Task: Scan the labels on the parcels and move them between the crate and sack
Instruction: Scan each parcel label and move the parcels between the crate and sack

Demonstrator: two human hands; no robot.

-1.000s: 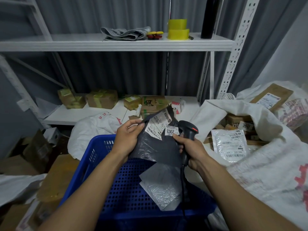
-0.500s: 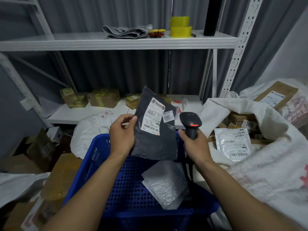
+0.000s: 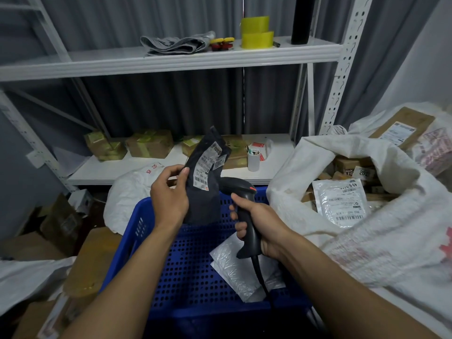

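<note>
The crate [image 3: 137, 223] sits left of the sack [image 3: 367, 241]; a parcel [image 3: 239, 270] lies in the crate, boxes [image 3: 149, 146] on the shelf [image 3: 137, 167] behind.

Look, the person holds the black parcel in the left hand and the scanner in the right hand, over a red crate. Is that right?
Not quite. The crate is blue, not red, as the head view shows. The rest is right: the left hand holds the black parcel and the right hand holds the scanner over the crate.
</note>
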